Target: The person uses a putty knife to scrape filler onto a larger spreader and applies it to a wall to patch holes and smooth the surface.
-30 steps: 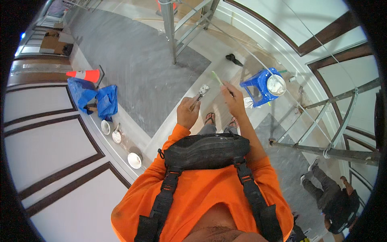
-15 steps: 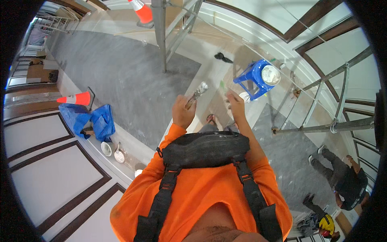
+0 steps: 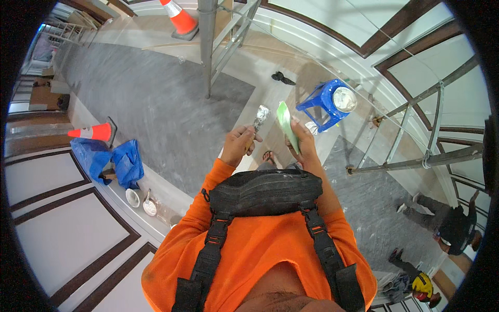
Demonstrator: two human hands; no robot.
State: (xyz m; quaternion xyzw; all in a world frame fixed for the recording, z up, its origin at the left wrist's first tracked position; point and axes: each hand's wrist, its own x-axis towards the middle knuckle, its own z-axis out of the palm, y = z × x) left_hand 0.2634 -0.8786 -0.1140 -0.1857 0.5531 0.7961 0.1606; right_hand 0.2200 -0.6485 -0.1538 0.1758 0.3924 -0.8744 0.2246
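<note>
My left hand (image 3: 238, 143) grips a scraper (image 3: 261, 117) with white material on its metal blade, held upright over the floor. Just to its right, my right hand (image 3: 304, 141) is closed on a pale green flat spreader (image 3: 286, 125), which stands nearly vertical. The two tools are apart. Beyond my right hand a blue plastic stool (image 3: 324, 105) carries a round tub of white paste (image 3: 343, 99). A crumpled black item (image 3: 282, 78) lies on the floor near the stool. My sandalled foot (image 3: 268, 158) shows below my hands, partly hidden by a black chest bag (image 3: 265, 191).
Metal scaffolding stands ahead (image 3: 207, 57) and at right (image 3: 416, 161). Two orange cones (image 3: 178, 16) (image 3: 88, 132), blue tarpaulin (image 3: 125, 164) and small white containers (image 3: 132, 197) (image 3: 149, 207) lie about. Two co-workers (image 3: 455, 229) (image 3: 423, 286) are at lower right, by panelled walls.
The green spreader has turned to show its broad face, with my right hand around it. My left hand stays on the scraper. The view has shifted, showing more of both co-workers.
</note>
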